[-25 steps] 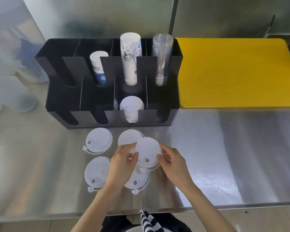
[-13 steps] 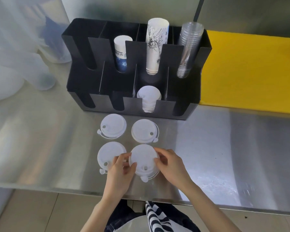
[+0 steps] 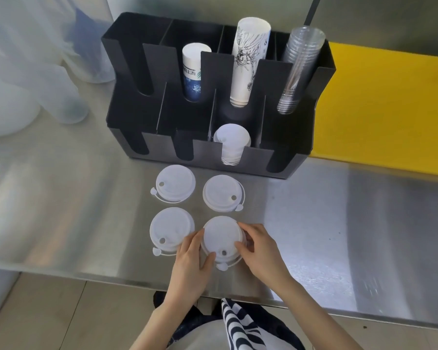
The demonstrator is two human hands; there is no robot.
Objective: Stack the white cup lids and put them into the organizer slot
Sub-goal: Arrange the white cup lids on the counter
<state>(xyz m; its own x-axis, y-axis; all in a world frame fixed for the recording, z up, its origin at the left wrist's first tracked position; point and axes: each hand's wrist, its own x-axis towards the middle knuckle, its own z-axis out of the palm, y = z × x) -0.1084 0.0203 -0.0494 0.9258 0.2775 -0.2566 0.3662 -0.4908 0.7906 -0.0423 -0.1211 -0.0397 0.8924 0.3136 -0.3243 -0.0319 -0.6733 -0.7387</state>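
Observation:
Several white cup lids lie on the steel counter in a square. The near right one is a small stack of lids [image 3: 221, 237], and both hands grip its rim: my left hand [image 3: 192, 258] on its left side, my right hand [image 3: 259, 250] on its right. Three single lids lie around it: near left lid [image 3: 171, 229], far left lid [image 3: 175, 183], far right lid [image 3: 221, 193]. Behind them stands the black organizer [image 3: 205, 147]; its front middle slot holds a stack of white lids [image 3: 232, 144].
The organizer's back row holds a short paper cup stack [image 3: 194, 72], a tall printed cup stack [image 3: 248, 59] and clear plastic cups [image 3: 299, 69]. A yellow mat [image 3: 390, 107] lies to the right. Translucent plastic containers [image 3: 36, 79] stand at far left. The counter's front edge runs just below my hands.
A second ago both hands held one lid above the near right lid; it now sits on that lid as a stack on the counter. The camera view shifted.

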